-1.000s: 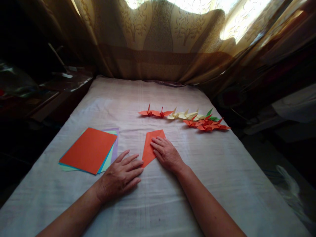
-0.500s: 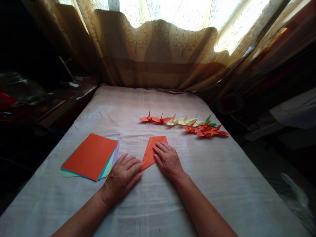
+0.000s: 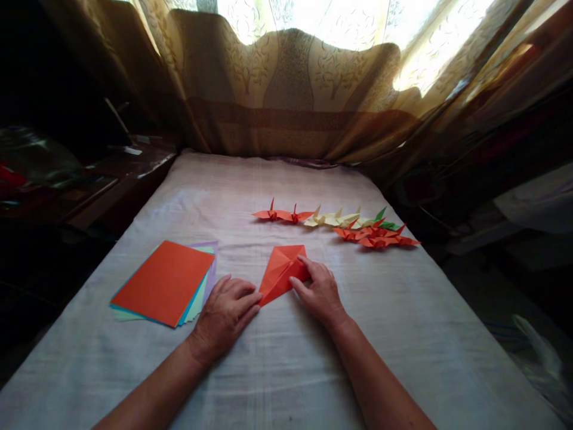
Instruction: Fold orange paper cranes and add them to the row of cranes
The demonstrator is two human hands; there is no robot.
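A folded piece of orange origami paper (image 3: 280, 269) lies on the sheet in front of me, its narrow point towards my left. Crease lines run across its upper face. My left hand (image 3: 228, 313) rests on the sheet, with thumb and forefinger closed on the paper's near tip. On the other side my right hand (image 3: 320, 292) grips the paper's right edge between thumb and fingers; the fingers partly cover that edge. To the left is a stack of coloured sheets (image 3: 163, 283), orange on top, with blue, green and lilac edges showing.
Finished orange paper cranes (image 3: 378, 236) stand grouped at the right, beside cream cranes (image 3: 335, 219) and a green crane (image 3: 387, 224). More orange cranes (image 3: 271, 214) sit further left in the row. A patterned curtain (image 3: 286, 89) hangs behind the sheet-covered surface (image 3: 250, 179).
My right hand has shifted right, from lying flat on the paper to gripping its right edge. More creased surface now shows. My left hand remains at the near tip.
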